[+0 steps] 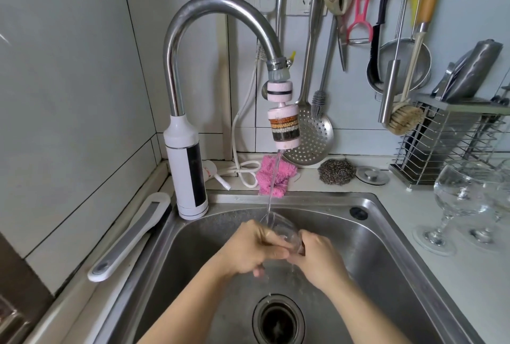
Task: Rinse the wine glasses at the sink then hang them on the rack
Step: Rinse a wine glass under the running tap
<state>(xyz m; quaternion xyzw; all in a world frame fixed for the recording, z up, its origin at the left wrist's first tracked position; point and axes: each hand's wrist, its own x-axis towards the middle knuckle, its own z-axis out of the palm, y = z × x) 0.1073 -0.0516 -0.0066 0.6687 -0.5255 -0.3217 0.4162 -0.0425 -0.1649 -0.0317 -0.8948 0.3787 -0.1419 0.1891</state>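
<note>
- wine glass (282, 233) is over the sink (386, 236), tilted, rim up and away toward the tap, low inside the basin
- left hand (248, 249) grasping the bowl, fingers curled round it, thumb across the front
- right hand (317, 260) grasping the foot end of the same glass; stem hidden by the fingers
- water stream (273, 186) runs from the filter cartridge (284, 128) on the faucet (193, 20) and lands at the glass rim; cannot tell how much sits inside the bowl
- drips fall from under the hands toward the drain (278, 321), which is dark and open; sink floor is wet, no standing water seen
- second wine glass (463, 197) upright on the bench (469, 283) right of the sink, droplets on the bowl, no fill level seen
- third wine glass (501, 202) just behind it at the frame edge, also upright
- wire holder (447, 144) behind those two, with steel handles sticking out of its top
- steel scourer (336, 172), sink plug (372, 175) and pink cloth (276, 176) along the sink's back edge
- slotted skimmer (311, 139) hangs on the wall behind the stream
</note>
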